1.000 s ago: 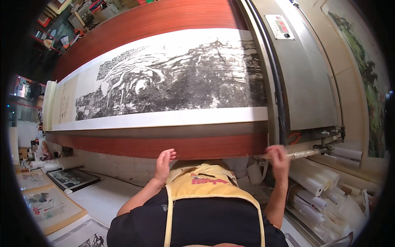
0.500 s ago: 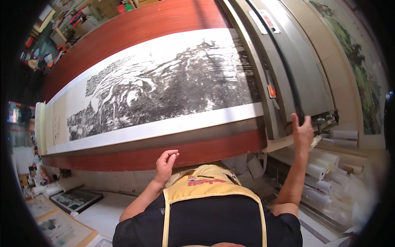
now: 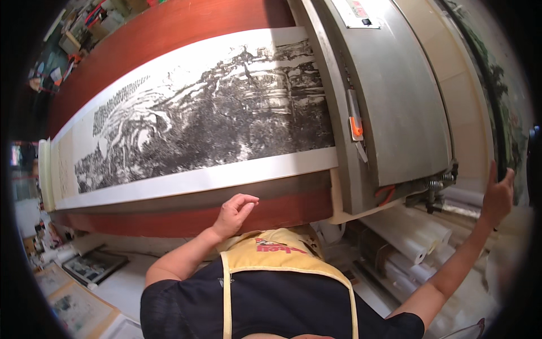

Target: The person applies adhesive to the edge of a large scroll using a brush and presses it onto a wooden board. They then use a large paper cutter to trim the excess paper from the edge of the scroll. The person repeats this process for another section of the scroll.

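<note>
At the far right my right hand is closed round the near end of a long dark bar, which runs away toward the back. My left hand hovers by the table's near edge, in front of the yellow apron, fingers curled toward the thumb and nothing seen in them. Beyond it a long black-and-white ink landscape scroll lies spread on the red table. Its right end meets the grey metal press. A utility knife with an orange slider rests on the press's left ledge.
Rolls of white paper are stacked below the press on the right. A green landscape painting hangs at the far right. A dark framed picture lies at lower left, and several odds and ends crowd the upper left.
My right hand has swung outward to the right, carrying the dark bar across and off the press top. The view has shifted right; my left hand stays near the apron.
</note>
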`<state>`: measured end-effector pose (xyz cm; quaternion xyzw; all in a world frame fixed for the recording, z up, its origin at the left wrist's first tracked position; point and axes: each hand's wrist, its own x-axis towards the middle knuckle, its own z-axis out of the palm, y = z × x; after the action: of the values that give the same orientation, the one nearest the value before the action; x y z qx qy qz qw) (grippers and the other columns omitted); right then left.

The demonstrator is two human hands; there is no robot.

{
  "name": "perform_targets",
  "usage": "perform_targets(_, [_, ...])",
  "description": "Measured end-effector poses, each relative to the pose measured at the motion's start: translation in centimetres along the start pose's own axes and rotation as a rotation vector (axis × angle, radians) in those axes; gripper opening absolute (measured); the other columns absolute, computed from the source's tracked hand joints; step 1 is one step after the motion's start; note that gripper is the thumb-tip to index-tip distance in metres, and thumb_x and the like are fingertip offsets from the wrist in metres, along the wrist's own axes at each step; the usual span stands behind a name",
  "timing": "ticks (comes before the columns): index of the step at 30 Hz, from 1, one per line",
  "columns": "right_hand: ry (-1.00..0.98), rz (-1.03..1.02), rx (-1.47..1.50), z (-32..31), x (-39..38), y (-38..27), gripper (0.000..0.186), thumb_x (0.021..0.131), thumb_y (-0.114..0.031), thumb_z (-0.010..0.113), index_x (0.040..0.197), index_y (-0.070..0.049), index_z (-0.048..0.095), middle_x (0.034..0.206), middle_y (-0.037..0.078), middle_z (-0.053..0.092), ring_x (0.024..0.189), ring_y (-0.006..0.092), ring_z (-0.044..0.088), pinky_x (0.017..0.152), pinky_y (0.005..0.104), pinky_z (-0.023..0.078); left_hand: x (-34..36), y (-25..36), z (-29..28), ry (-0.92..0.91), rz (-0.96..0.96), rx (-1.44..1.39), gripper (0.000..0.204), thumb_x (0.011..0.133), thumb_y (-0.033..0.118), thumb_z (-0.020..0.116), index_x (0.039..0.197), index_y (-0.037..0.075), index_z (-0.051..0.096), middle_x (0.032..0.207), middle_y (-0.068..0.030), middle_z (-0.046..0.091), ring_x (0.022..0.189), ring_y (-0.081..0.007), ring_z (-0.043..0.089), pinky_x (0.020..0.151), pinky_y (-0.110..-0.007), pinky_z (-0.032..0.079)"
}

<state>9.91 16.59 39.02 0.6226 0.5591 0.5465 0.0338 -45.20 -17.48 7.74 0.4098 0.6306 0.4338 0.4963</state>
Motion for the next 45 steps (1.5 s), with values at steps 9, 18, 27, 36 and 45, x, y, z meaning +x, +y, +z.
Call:
perform_targets(9, [-0.515, 0.281, 0.205, 26.4, 3.8, 0.8, 0.059, 0.102, -0.057, 0.051, 0.14, -0.012, 0.055, 0.129, 0.018, 0.068, 0.114, 0.0421, 0.065, 0.091, 0.0541, 0.053, 1.2, 3.2, 9.6, 0.147, -0.095, 0.107, 0.024, 0.099, 0.013, 0.064, 0.12, 0.002, 0.068, 0.114, -0.0127, 0.067, 0.104, -0.0237, 0.067, 0.091, -0.034, 0.053])
perform_targets(18, [-1.018, 0.355, 0.376, 37.8, -3.7, -3.1, 0.052, 0.099, -0.05, 0.057, 0.135, -0.013, 0.063, 0.129, 0.014, 0.07, 0.111, 0.0373, 0.068, 0.09, 0.0514, 0.053, -1.1, 1.1, 6.5, 0.486, 0.152, 0.729, 0.045, 0.094, 0.022, 0.069, 0.136, 0.008, 0.06, 0.133, -0.0148, 0.058, 0.123, -0.036, 0.053, 0.108, -0.046, 0.042])
perform_targets(27, [-0.219, 0.689, 0.724, 29.3, -18.0, 0.6, 0.033, 0.099, -0.028, 0.062, 0.126, -0.009, 0.064, 0.116, 0.009, 0.068, 0.1, 0.0271, 0.067, 0.084, 0.0413, 0.055, -2.3, -7.1, -10.4, 0.636, 0.113, 1.25, 0.068, 0.096, 0.044, 0.065, 0.155, 0.019, 0.046, 0.162, -0.015, 0.035, 0.146, -0.0396, 0.033, 0.119, -0.054, 0.026])
perform_targets(36, [-1.056, 1.229, 2.321, 3.5, -34.1, -22.6, 0.019, 0.099, -0.006, 0.068, 0.117, -0.005, 0.064, 0.104, 0.004, 0.067, 0.089, 0.017, 0.065, 0.078, 0.0311, 0.057, -1.5, -11.1, -23.5, 0.219, 0.265, 1.397, 0.084, 0.096, 0.07, 0.048, 0.164, 0.023, 0.033, 0.172, -0.0117, 0.02, 0.158, -0.0366, 0.017, 0.125, -0.06, 0.01])
perform_targets(45, [-1.145, 1.673, 2.276, -4.4, -25.4, -33.9, 0.011, 0.098, -0.002, 0.065, 0.106, 0.004, 0.061, 0.102, 0.016, 0.065, 0.097, 0.0268, 0.065, 0.088, 0.0394, 0.06, 3.1, -10.2, -31.0, 0.246, 0.357, 1.49, 0.1, 0.089, 0.086, 0.036, 0.165, 0.021, 0.03, 0.171, -0.0102, 0.024, 0.159, -0.0323, 0.017, 0.127, -0.056, 0.006])
